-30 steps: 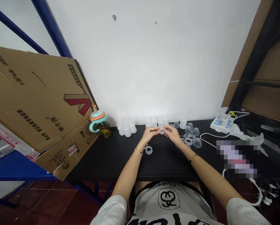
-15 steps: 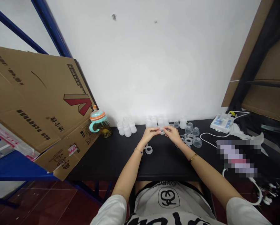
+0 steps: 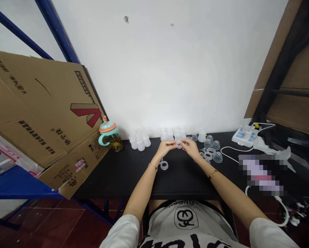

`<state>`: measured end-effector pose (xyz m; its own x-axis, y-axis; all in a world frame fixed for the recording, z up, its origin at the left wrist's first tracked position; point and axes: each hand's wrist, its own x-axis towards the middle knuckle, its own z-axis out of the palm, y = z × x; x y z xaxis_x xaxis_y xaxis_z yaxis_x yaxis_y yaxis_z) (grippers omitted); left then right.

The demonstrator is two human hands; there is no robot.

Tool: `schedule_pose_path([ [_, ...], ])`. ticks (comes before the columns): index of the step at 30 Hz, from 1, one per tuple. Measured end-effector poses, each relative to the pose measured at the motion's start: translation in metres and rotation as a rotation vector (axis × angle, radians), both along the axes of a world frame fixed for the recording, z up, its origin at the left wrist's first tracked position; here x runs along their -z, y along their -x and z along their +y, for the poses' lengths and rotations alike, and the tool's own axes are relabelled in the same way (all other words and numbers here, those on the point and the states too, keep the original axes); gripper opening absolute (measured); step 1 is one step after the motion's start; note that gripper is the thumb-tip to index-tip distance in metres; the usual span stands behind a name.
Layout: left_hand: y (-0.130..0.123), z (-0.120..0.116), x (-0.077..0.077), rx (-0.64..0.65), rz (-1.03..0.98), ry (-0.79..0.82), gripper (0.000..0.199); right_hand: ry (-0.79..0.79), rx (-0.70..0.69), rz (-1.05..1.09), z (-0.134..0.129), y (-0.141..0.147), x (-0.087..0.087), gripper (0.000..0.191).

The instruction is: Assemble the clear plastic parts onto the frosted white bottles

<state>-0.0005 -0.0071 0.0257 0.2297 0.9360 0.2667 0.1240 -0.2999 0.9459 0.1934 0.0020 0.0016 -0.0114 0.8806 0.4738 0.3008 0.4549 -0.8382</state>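
Note:
Between my fingertips, above the black table, is a small clear plastic ring (image 3: pixel 179 145), like a baby bottle collar. My left hand (image 3: pixel 167 148) pinches its left side, and my right hand (image 3: pixel 190 148) grips the right side. Whether a teat sits in the ring is too small to tell. Another clear ring (image 3: pixel 164 165) lies on the table below my left hand. Right of my right hand are several clear dome caps (image 3: pixel 217 157) and more loose rings (image 3: pixel 208 156). White bottles (image 3: pixel 170 134) stand behind my hands, partly hidden by them.
A group of capped white bottles (image 3: pixel 140 142) stands at the back left, beside a teal-lidded jug (image 3: pixel 110 136). A large cardboard box (image 3: pixel 40 113) leans at the left. On the right are a white power strip (image 3: pixel 245 135), its cable, and a blurred-out object (image 3: pixel 261 175).
Almost nothing differs. Both hands stay in place with the ring between them; the view has shifted very slightly.

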Motion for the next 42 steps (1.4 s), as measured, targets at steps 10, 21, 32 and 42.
schedule_pose_path([
  [10, 0.0008, -0.0005, 0.0004, -0.011, -0.008, 0.013, 0.047, -0.035, 0.009, -0.01, 0.001, -0.0007, 0.0011, 0.049],
  [21, -0.0019, 0.0022, 0.0037, -0.065, 0.001, -0.01, 0.046, 0.014, -0.022, 0.039, 0.0004, 0.0023, 0.0037, 0.043],
  [32, -0.0031, 0.0014, 0.0007, -0.037, -0.011, 0.013, 0.049, 0.092, -0.058, 0.115, 0.0007, 0.0032, 0.0017, 0.041],
  [42, -0.0032, 0.0006, 0.0, -0.029, -0.02, 0.008, 0.048, 0.096, -0.072, 0.122, 0.0, 0.0026, 0.0006, 0.043],
])
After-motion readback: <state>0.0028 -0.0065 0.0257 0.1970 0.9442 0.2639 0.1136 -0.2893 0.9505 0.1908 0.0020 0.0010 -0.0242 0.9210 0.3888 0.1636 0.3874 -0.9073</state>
